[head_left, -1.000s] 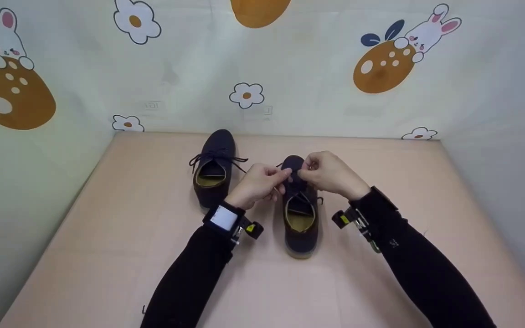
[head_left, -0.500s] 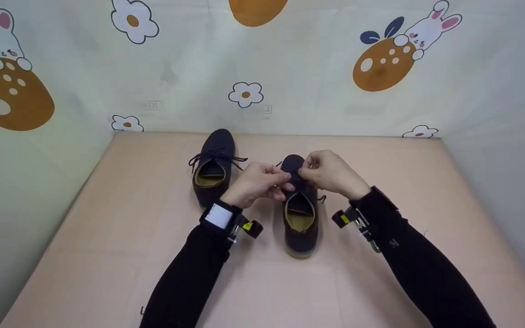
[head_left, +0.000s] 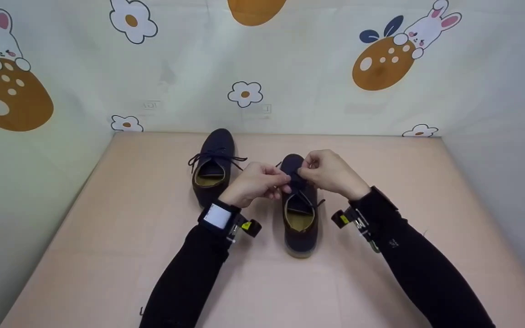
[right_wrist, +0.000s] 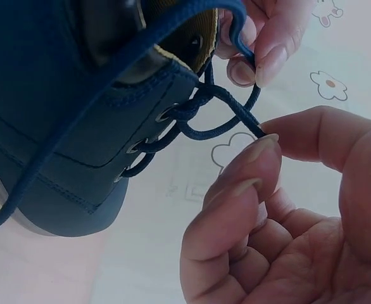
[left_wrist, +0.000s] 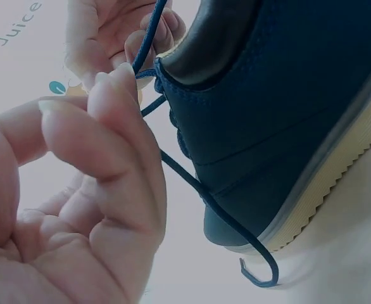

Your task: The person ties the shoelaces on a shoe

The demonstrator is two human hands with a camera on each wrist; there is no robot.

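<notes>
A dark navy lace-up shoe (head_left: 301, 246) stands toe-away in front of me, its tan insole showing. Over its front, my left hand (head_left: 254, 183) pinches the shoelace between thumb and fingertips. Opposite, my right hand (head_left: 333, 174) also pinches the lace. Up close in the right wrist view, the blue shoelace (right_wrist: 204, 134) crosses in a loop between the two hands, beside the metal eyelets (right_wrist: 133, 147). A loose lace end (left_wrist: 259, 283) hangs past the toe in the left wrist view. The second navy shoe (head_left: 219, 141) stands to the left with its lace tied in a bow.
Both shoes stand on a pale pink table surface (head_left: 107, 228). A white cloth backdrop (head_left: 189, 68) with rabbits and flowers rises behind it and along both sides. The second shoe's heel sits close to my left wrist.
My left hand has shifted slightly left, and its fingers have changed position on the lace. The loose lace end right of the shoe has moved a little. My right hand stays almost still.
</notes>
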